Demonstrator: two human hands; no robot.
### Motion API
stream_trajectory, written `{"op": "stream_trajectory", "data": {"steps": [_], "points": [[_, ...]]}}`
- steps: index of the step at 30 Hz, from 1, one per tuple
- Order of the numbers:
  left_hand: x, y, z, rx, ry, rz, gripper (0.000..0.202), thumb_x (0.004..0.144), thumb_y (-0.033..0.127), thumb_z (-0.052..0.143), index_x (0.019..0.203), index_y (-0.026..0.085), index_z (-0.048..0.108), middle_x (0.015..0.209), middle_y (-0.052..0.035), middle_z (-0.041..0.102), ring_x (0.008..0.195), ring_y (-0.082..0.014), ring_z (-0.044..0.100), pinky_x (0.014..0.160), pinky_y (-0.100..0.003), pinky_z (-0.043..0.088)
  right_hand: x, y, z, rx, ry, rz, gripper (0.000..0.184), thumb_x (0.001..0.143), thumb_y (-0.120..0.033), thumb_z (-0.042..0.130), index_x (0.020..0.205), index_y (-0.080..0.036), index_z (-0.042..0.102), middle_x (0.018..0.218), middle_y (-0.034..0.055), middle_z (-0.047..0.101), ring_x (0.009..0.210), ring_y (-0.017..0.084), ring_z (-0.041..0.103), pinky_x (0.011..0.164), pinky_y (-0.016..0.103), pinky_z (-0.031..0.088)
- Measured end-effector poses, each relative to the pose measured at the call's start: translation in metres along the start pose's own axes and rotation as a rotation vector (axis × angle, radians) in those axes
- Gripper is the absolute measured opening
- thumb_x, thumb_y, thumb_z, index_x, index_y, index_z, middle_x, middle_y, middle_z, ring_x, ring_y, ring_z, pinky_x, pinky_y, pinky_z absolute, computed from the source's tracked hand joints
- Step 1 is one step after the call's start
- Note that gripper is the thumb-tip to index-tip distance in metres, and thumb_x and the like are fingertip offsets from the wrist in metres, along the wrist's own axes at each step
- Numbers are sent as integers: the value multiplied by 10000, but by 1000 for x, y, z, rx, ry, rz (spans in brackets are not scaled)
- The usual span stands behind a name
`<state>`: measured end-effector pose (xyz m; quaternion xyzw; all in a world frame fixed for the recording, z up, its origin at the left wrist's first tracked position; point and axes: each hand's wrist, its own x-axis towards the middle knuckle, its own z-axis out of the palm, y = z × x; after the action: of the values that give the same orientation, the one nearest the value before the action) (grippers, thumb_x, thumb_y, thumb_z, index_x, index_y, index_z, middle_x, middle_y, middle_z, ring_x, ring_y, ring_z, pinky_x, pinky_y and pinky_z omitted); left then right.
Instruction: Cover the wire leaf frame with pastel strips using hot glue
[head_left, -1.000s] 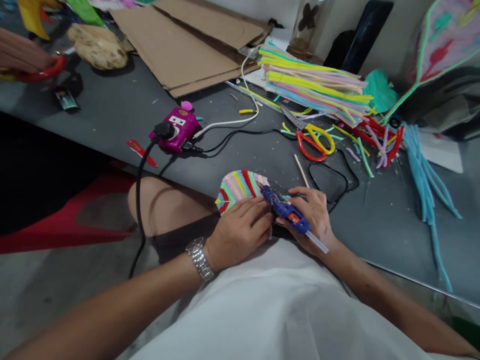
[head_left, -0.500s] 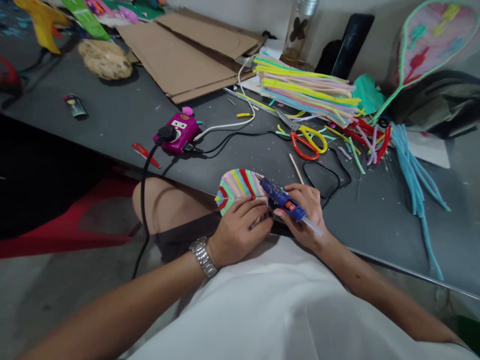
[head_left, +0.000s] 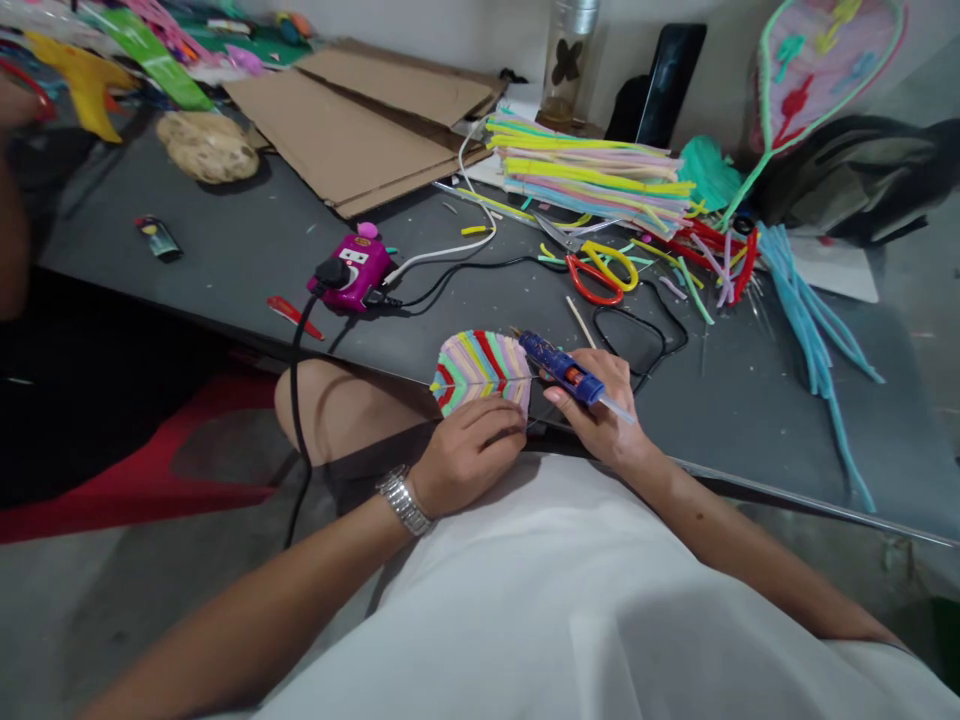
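A person's left hand [head_left: 471, 452], fingers bent over the near edge of a striped leaf-shaped piece [head_left: 474, 362], holds it close to the body, while the right hand [head_left: 606, 408], closed around a blue glue gun [head_left: 556, 362], sits just to its right. The piece lies just beyond the left hand's fingers, left of the right hand; the left hand's grip on the underside is hidden. The gun's nozzle [head_left: 516, 332] points away from the right hand, by the far right edge of the piece, so a small turn of that wrist could smear or scorch the strips if the metal is hot. Left fingers straying forward could be burned, and an early squeeze could drop glue in the wrong spot. Beyond the right hand, a looped black cord [head_left: 667, 345] lies near red-and-yellow scissors [head_left: 602, 272]; if it feeds the gun, which cannot be told, a snag could jerk the aim. Left of the left hand, a thicker black cable [head_left: 300, 440] hangs beside the knee [head_left: 319, 405], where a shifting leg could tug it. A loosened left grip could let the piece slip off the edge of the table [head_left: 450, 312].
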<state>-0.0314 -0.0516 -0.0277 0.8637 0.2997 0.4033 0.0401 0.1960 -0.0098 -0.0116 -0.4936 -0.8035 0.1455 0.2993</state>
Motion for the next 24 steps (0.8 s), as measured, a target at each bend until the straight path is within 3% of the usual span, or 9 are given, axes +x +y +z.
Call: {"op": "stream_trajectory", "data": {"steps": [15, 24], "points": [[2, -14, 16, -43, 97, -3, 150, 900, 57, 672, 987, 176, 652, 990, -92, 754, 1029, -208, 708, 937, -409, 640, 11, 11, 2, 46, 52, -57, 315, 1017, -516, 537, 1054, -224, 649, 1027, 86, 705, 1003, 273, 646, 918, 446, 424], [4, -13, 17, -40, 87, -10, 128, 926, 86, 644, 987, 199, 652, 980, -84, 751, 1011, -202, 710, 936, -399, 636, 6, 10, -1, 69, 14, -51, 361, 1007, -560, 529, 1093, -237, 665, 1148, 104, 717, 1106, 288, 648, 992, 471, 422]]}}
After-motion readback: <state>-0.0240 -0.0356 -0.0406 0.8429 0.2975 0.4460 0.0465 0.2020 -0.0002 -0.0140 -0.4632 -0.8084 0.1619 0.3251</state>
